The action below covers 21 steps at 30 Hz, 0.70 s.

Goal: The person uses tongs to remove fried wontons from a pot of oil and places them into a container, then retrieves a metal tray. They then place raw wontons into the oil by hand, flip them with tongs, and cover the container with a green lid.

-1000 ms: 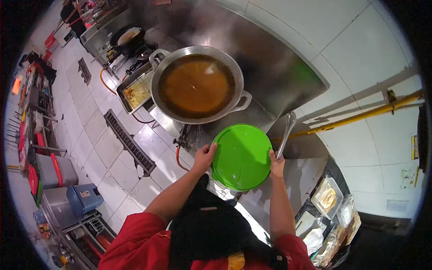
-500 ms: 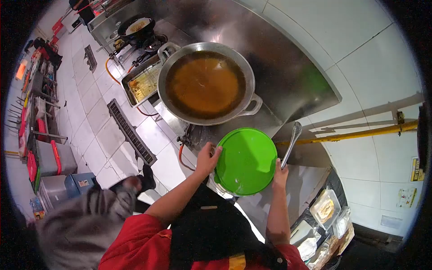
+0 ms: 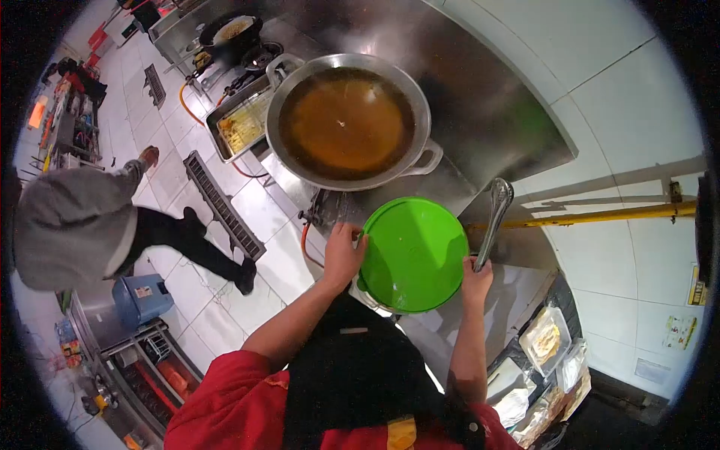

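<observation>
A round container with a green lid is between my hands, below the large wok. My left hand is closed on the left edge of the lidded container. At the right edge, my right hand holds the container and the handle of metal tongs, whose upper end points up and away from me. Brown liquid fills much of the two-handled wok on the steel stove.
A person in grey is on the left floor. A tray of food and a dark pan stand beyond the wok's left side. A yellow pipe runs along the right wall. Plastic tubs and bags lie at lower right.
The person in grey has moved up and left, away from my left side. The wok, container and tongs appear slightly higher in view. My hands keep their hold.
</observation>
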Available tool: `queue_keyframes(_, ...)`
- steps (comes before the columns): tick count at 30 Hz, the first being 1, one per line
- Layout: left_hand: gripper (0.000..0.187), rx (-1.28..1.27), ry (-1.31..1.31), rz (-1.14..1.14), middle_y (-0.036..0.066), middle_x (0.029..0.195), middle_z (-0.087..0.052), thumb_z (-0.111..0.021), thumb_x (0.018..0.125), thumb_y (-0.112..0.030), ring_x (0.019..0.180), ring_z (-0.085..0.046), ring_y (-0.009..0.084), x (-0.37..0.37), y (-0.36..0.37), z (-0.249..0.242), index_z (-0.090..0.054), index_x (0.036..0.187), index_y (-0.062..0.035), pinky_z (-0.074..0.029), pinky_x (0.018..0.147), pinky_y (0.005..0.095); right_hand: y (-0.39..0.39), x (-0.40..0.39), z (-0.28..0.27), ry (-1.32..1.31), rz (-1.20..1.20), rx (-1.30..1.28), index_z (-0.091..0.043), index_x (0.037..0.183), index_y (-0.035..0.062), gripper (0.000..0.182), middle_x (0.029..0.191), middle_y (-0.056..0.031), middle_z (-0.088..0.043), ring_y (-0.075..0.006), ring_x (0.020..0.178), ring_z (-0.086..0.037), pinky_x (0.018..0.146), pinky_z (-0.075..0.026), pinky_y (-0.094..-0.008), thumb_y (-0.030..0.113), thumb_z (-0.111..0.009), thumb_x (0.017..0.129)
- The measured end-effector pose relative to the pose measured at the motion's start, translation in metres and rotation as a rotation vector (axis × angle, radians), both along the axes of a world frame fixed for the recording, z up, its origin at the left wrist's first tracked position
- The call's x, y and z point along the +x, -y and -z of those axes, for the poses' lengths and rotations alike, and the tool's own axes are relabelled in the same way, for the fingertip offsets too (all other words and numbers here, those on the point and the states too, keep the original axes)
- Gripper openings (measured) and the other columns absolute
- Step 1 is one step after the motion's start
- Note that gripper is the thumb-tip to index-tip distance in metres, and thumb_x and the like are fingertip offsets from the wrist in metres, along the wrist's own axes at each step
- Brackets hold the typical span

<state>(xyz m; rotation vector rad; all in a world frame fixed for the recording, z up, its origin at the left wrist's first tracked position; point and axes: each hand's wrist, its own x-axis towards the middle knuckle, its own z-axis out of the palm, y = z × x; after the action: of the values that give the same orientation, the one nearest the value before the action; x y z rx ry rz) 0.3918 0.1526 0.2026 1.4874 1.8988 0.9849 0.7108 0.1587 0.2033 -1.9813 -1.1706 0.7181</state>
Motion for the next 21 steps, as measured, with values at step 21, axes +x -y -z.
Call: queue_keyframes(21, 0.02, -0.117, -0.065, 0.146, 0.017, 0.072, -0.063, -0.071, 0.079, -0.019, 0.065, -0.063, 0.031, -0.01, -0.015, -0.007, -0.063, 0.083, -0.0004, -0.048, 0.06, 0.0396, 0.007, 0.019, 0.004, 0.006, -0.076, -0.104, -0.058, 0.09, -0.0007, 0.026, 0.072, -0.0086, -0.059, -0.0174, 0.064, -0.053, 0.06, -0.044, -0.0346, 0.022, -0.07, 0.084)
